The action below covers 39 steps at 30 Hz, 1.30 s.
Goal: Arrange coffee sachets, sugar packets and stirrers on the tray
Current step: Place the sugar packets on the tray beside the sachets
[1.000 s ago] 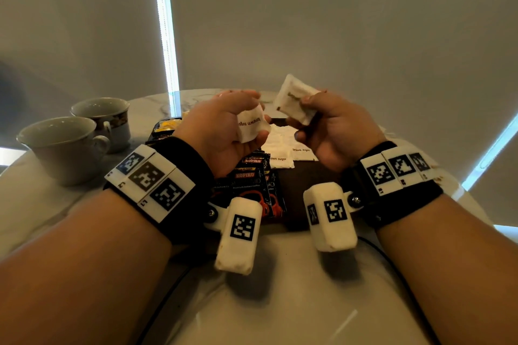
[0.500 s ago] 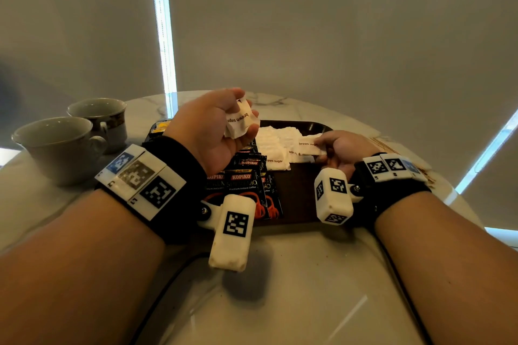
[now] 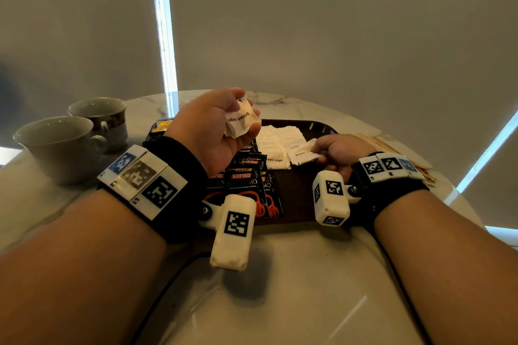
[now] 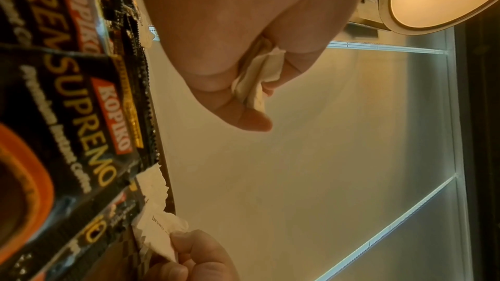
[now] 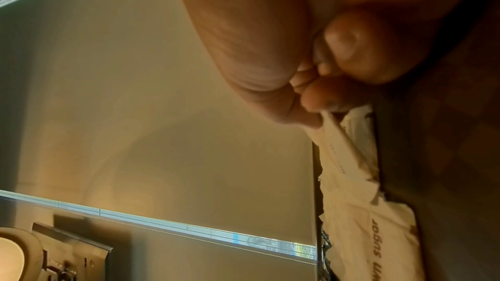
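Left hand (image 3: 213,131) is raised above the tray's left half, fingers curled round a small wad of brown sugar packets (image 3: 241,120); the left wrist view shows at least two layers pressed between thumb and fingers, though an exact count cannot be made. Right hand (image 3: 340,148) sits low on the tray (image 3: 297,193), near its right edge, pinching one sugar packet (image 3: 304,154) by its corner so that it lies just beside the white packets already down.

Those laid sugar packets (image 3: 280,140) form a patch across the middle of the tray toward its far edge; they overlap and blur, so I cannot count them. Coffee sachets (image 3: 244,187) fill the near-left part, fanned over one another, with at least three black fronts showing. A yellow item (image 3: 162,124) peeks out at the far-left corner, too hidden to name.

Two cups (image 3: 60,145) stand on the tabletop (image 3: 294,288) off the tray's left edge, touching or nearly so. A bundle of wooden stirrers (image 3: 392,148) lies on the tabletop beyond the tray's right edge, uncountable from here.

Bare dark tray shows along the near-right part, between the sachets and the right hand. Wide bare marble runs along the tabletop's near edge.
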Each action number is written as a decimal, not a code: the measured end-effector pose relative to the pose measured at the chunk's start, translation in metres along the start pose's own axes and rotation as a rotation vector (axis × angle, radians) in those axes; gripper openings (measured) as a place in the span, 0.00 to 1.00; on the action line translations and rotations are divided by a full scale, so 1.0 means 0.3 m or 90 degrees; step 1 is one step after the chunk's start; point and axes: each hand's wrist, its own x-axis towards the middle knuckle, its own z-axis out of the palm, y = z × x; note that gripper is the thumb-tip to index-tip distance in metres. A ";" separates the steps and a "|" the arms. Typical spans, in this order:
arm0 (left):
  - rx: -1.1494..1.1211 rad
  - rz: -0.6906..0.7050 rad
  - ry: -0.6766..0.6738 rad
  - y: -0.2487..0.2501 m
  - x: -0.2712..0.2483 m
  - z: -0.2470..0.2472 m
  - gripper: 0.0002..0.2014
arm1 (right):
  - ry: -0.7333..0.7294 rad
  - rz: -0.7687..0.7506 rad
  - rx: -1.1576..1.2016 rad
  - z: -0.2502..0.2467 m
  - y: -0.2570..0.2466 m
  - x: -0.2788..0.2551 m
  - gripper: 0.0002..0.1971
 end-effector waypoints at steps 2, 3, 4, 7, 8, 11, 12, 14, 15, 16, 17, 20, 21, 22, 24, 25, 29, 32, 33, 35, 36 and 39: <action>-0.004 0.002 -0.004 0.000 -0.002 0.000 0.10 | 0.009 0.002 0.003 0.002 -0.002 0.001 0.04; -0.006 0.002 -0.005 -0.001 -0.002 0.000 0.10 | 0.014 0.002 0.008 0.002 -0.001 0.002 0.04; -0.007 0.002 -0.006 -0.002 -0.001 0.000 0.10 | 0.019 0.004 0.009 0.002 0.000 0.002 0.04; -0.016 0.002 -0.012 -0.004 -0.003 0.000 0.11 | 0.028 0.003 -0.005 0.002 -0.001 0.002 0.06; -0.020 0.001 -0.013 -0.005 -0.003 -0.002 0.11 | 0.029 0.004 -0.011 0.001 -0.001 0.001 0.06; -0.028 -0.002 -0.016 -0.006 -0.003 -0.003 0.12 | 0.023 0.007 -0.028 0.002 -0.004 -0.007 0.06; -0.030 -0.003 -0.017 -0.005 -0.004 -0.004 0.12 | 0.023 0.007 -0.029 0.002 -0.005 -0.008 0.06; -0.034 -0.006 -0.020 -0.003 -0.004 -0.004 0.13 | 0.023 0.004 -0.029 0.002 -0.006 -0.010 0.07; -0.034 -0.008 -0.021 -0.003 -0.004 -0.004 0.13 | 0.022 0.003 -0.033 0.002 -0.006 -0.010 0.07; -0.034 -0.008 -0.022 -0.002 -0.005 -0.004 0.13 | 0.021 0.005 -0.043 0.003 -0.006 -0.014 0.06; -0.034 -0.007 -0.023 -0.001 -0.006 -0.003 0.13 | 0.019 0.008 -0.055 0.005 -0.007 -0.019 0.06; -0.032 -0.007 -0.022 -0.002 -0.007 -0.003 0.14 | 0.018 0.005 -0.083 0.006 -0.010 -0.037 0.05; -0.032 -0.008 -0.022 -0.002 -0.008 -0.003 0.14 | 0.018 0.004 -0.090 0.006 -0.010 -0.047 0.04; -0.033 -0.009 -0.021 -0.002 -0.008 -0.003 0.14 | 0.015 0.002 -0.095 0.006 -0.012 -0.053 0.03; -0.036 -0.012 -0.020 -0.002 -0.007 -0.003 0.15 | 0.008 -0.001 -0.099 0.006 -0.011 -0.058 0.06; -0.037 -0.013 -0.020 -0.003 -0.007 -0.005 0.15 | 0.007 0.000 -0.094 0.006 -0.010 -0.058 0.08; -0.045 -0.017 -0.023 -0.005 -0.004 -0.006 0.17 | 0.016 0.013 -0.056 0.009 -0.016 -0.054 0.05; -0.042 -0.014 -0.025 -0.012 -0.003 -0.005 0.17 | 0.015 0.020 -0.086 0.010 -0.020 -0.067 0.06; -0.037 -0.013 -0.024 -0.014 -0.003 -0.004 0.17 | 0.012 0.019 -0.099 0.010 -0.021 -0.071 0.05; -0.017 -0.013 -0.021 -0.016 -0.003 -0.005 0.17 | 0.008 0.011 -0.107 0.007 -0.021 -0.072 0.03; -0.004 -0.015 -0.018 -0.016 -0.004 -0.005 0.16 | 0.004 0.010 -0.106 0.004 -0.019 -0.074 0.04; 0.025 -0.020 -0.013 -0.016 -0.006 -0.006 0.14 | -0.018 0.021 -0.097 0.003 -0.015 -0.067 0.05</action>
